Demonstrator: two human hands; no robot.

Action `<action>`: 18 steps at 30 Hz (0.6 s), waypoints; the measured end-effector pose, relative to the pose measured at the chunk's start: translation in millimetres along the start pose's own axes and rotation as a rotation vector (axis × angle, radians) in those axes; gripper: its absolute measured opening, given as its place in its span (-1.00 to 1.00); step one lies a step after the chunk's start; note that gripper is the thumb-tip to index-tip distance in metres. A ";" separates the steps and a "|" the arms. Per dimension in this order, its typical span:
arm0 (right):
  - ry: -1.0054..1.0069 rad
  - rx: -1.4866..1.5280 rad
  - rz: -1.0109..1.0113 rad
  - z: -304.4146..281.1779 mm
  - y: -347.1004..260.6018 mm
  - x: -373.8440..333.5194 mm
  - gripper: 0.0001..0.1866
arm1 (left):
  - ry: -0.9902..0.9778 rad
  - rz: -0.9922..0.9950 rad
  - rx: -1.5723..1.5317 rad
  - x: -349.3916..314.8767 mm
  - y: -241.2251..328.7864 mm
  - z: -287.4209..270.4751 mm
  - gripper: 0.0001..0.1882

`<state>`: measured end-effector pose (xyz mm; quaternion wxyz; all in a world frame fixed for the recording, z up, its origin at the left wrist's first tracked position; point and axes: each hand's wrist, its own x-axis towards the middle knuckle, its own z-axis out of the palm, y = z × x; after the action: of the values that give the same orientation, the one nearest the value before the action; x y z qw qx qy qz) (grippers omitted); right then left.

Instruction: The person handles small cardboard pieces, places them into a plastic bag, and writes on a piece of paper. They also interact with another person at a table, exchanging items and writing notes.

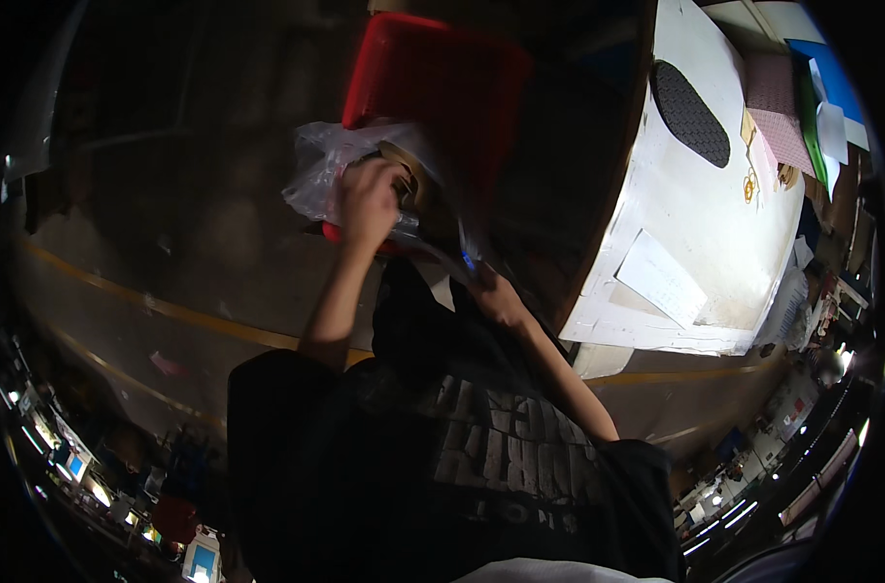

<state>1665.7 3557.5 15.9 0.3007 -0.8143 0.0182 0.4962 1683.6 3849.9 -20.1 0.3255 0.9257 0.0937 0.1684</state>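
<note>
A clear plastic bag [318, 173] lies spread over the near part of a red plastic basket [365, 58]. Inside the bag's mouth, a tan curved piece [415, 173] shows beside my left hand [369, 201]. That hand reaches in from above with its fingers curled; what they close on is partly hidden and dim. Lower and to the right, my right hand [498, 296] is closed on the edge of the plastic bag, which stretches toward it. A small blue spot [469, 260] shows on the plastic just above the right fingers.
At right stands a white-topped table [598, 291] with a dark textured sole-shaped piece [690, 112], a paper sheet [662, 277] with writing and a pink patterned box [778, 107]. Yellow lines [170, 309] cross the dark floor.
</note>
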 end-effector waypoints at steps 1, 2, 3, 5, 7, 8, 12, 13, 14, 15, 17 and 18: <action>0.018 0.008 0.016 5.0 1.5 -6.3 -0.42 | -0.220 -0.037 -0.174 -6.3 -13.6 32.7 -0.66; 0.024 -0.027 -0.019 0.7 -11.1 -15.9 -0.40 | -0.323 -0.122 -0.152 -31.6 -55.1 87.3 -0.60; 0.040 -0.050 -0.017 -2.7 -19.2 -21.7 -0.42 | -0.419 -0.213 -0.068 -41.6 -71.6 108.9 -0.56; 0.083 -0.090 -0.002 -8.7 -31.5 -32.1 -0.44 | -0.611 -0.378 0.191 -54.8 -86.7 122.8 -0.50; 0.057 0.002 -0.002 -15.3 -26.8 -31.3 -0.37 | -0.722 -0.492 0.387 -57.5 -102.8 116.0 -0.47; 0.059 0.025 -0.008 -13.3 -16.5 -31.6 -0.36 | -0.751 -0.521 0.411 -57.9 -116.1 115.5 -0.46; 0.065 0.110 0.076 -3.7 -6.8 -35.5 -0.33 | -0.729 -0.350 0.627 -69.4 -115.6 85.0 -0.59; 0.083 0.093 0.106 1.7 -3.9 -38.1 -0.34 | -0.666 -0.383 0.547 -75.0 -120.8 85.5 -0.63; 0.125 0.059 0.050 8.4 -10.2 -43.4 -0.38 | -0.595 -0.426 0.478 -94.6 -142.2 93.6 -0.66; 0.180 0.026 -0.004 14.0 -17.0 -49.5 -0.42 | -0.586 -0.509 0.283 -94.6 -139.0 89.3 -0.70; 0.267 -0.061 -0.079 23.0 -30.6 -63.1 -0.45 | -0.544 -0.692 -0.099 -97.0 -131.9 75.3 -0.73; 0.299 -0.116 -0.101 26.3 -37.2 -70.5 -0.45 | -0.473 -0.843 -0.504 -98.8 -126.7 67.9 -0.70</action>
<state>1621.2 3582.4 82.7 0.2719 -0.8949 -0.0070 0.3539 1609.4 3880.9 -174.9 0.5888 0.7138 0.3377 -0.1723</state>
